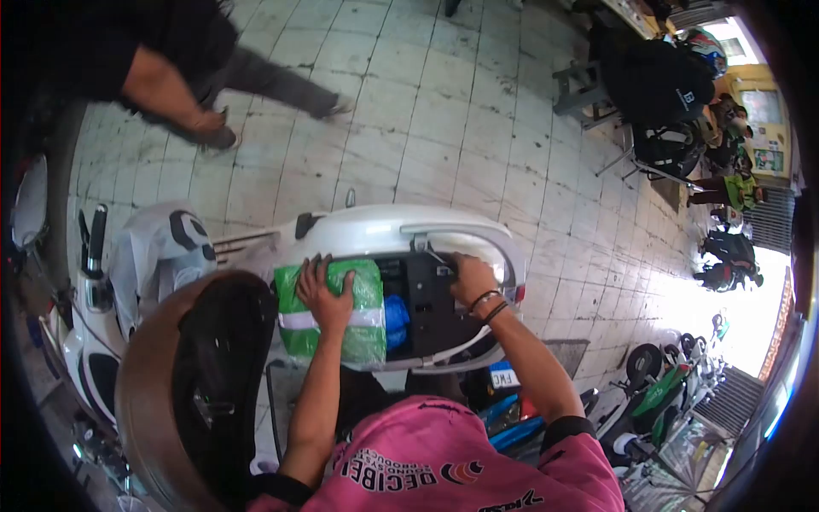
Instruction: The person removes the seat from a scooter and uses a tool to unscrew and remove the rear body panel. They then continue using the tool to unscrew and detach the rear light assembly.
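Closest is the pink short-sleeved shirt (426, 461) with black cuffs; "DECIBEL" is largely readable in dark letters, with smaller lettering under it only partly legible and an orange mark beside it. Both bare forearms reach forward from it.

The left hand (324, 294) is spread wide, thumb apart from the fingers, its palm resting on a green rectangular package (365, 316) in clear, shiny plastic, crossed by a whitish band whose print is too small to read. The package sits at the front end of the open under-seat compartment of a white scooter (367, 229). Just beside it is a crumpled bright blue bundle (396, 321).

The right hand (473, 282), with dark bands at its wrist, has its fingers bent at the edge of a flat black plastic panel (429, 294) at the compartment's rear; I cannot tell whether they grip anything. The brown, rounded scooter seat (149, 384) stands raised to the left, its black underside showing. Near the right forearm, a small white label (503, 376) appears to read "FWC".

Beyond the scooter lies a pale tiled floor (409, 128) with dark scuffs. A person in dark clothes (162, 85) is at upper left. Farther off, a person in a black shirt (653, 81) bearing a small white mark is near a grey stool (584, 90), and parked motorcycles (657, 401) stand at right.
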{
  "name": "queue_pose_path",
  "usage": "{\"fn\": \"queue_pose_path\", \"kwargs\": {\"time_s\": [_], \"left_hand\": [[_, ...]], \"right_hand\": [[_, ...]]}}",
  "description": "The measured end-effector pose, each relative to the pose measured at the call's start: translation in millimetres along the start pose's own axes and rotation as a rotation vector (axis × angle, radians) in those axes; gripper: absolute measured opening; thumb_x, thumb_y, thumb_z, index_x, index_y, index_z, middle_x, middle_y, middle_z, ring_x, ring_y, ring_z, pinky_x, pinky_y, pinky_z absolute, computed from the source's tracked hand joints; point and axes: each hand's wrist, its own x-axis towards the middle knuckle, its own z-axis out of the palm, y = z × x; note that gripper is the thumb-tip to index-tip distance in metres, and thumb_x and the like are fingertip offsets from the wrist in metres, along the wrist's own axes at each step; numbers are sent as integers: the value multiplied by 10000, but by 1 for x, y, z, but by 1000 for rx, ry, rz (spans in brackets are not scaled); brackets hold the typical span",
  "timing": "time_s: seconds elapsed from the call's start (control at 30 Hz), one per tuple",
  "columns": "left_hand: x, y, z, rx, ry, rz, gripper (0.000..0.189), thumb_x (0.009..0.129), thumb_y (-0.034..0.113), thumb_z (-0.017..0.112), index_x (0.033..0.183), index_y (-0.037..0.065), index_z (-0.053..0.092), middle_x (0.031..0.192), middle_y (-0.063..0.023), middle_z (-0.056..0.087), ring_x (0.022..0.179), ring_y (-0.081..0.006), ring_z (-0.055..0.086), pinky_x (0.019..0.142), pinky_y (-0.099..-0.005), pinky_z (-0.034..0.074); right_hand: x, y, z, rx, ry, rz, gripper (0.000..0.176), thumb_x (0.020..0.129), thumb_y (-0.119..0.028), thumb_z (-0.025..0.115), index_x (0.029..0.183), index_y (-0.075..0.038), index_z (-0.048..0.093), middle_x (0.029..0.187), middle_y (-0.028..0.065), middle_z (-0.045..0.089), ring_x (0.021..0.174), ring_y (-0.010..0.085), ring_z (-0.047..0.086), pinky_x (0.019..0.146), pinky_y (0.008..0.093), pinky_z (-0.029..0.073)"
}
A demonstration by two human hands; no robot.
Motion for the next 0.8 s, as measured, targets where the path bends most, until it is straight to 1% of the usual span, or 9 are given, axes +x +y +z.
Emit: {"fn": "queue_pose_path", "kwargs": {"time_s": [0.1,0.17,0.23,0.43,0.53,0.57,0.67,0.73,0.8], "left_hand": [[1,2,-2,-1,-1,1,592,843,402,820,1341,133,646,1435,-116,576,1433,-353,444,1177,-572,275],[-1,0,1,-8,20,17,588,846,396,819,1340,130,642,1425,-121,577,1427,-356,448,1170,-575,279],[0,1,1,-13,10,16,591,850,400,818,1340,122,640,1423,-125,575,1423,-361,451,1169,-577,272],[-2,3,2,24,27,51,591,873,427,797,1343,107,636,1414,-126,579,1417,-368,452,1173,-565,278],[-3,5,3,33,27,57,607,867,429,802,1346,98,630,1408,-128,580,1417,-372,449,1178,-567,272],[-3,5,3,21,21,54,614,863,430,804,1347,96,628,1408,-127,580,1420,-374,444,1179,-569,270],[1,-3,2,-37,-35,52,581,857,370,809,1347,105,643,1424,-123,579,1433,-375,429,1189,-569,255],[3,-6,-1,-104,-114,44,538,837,236,798,1347,135,661,1428,-107,593,1432,-357,437,1205,-558,240],[9,-8,-1,-164,-173,58,536,825,197,785,1345,143,663,1421,-101,600,1427,-346,446,1210,-551,237]], "right_hand": [[22,17,-26,-37,95,4,329,745,-102,712,1070,-59,696,996,195,723,917,426,720,807,545,584],[26,16,-25,-106,76,-154,251,745,-94,710,993,-56,721,1008,194,723,917,423,722,804,541,581],[27,9,-31,-101,69,-105,172,753,-92,712,920,-67,746,1018,191,719,909,404,728,805,534,582],[41,1,-23,-138,154,-124,120,810,-126,705,883,-49,762,1046,177,705,907,364,740,789,485,607],[35,-19,-19,-268,239,-299,169,878,-157,636,852,-51,764,1039,144,709,1008,319,722,799,454,617],[36,-25,-15,-257,252,-291,169,878,-157,636,852,-51,764,1039,144,709,1008,319,722,799,454,617],[41,-24,-12,-241,283,-382,176,868,-168,629,868,-57,767,1046,129,715,1086,294,672,897,410,586],[36,-17,-12,-217,307,-394,179,873,-167,624,882,-59,766,1045,127,717,1085,291,675,905,408,582],[36,-15,-13,-206,295,-407,191,888,-165,612,959,-68,761,1052,125,721,1083,283,680,914,402,574]]}}
